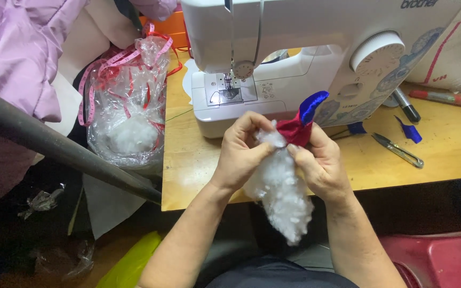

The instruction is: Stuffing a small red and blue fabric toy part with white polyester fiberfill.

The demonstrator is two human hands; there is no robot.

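Note:
My left hand (pixel 244 151) pinches a clump of white stuffing (pixel 282 189) at its top, pressing it toward a small red and blue satin fabric piece (pixel 301 122). My right hand (pixel 321 162) grips that fabric piece from below, thumb against the stuffing. The stuffing hangs down between both wrists, over the front edge of the wooden table (pixel 188 165). Both hands are just in front of the white sewing machine (pixel 294 58).
A clear plastic bag (pixel 129 114) with white stuffing and red ribbon sits at the table's left edge. Thread snips (pixel 398 150), blue fabric scraps (pixel 411 132), a black marker (pixel 406 105) and a red marker (pixel 444 98) lie at right. A dark pole (pixel 54 144) crosses at left.

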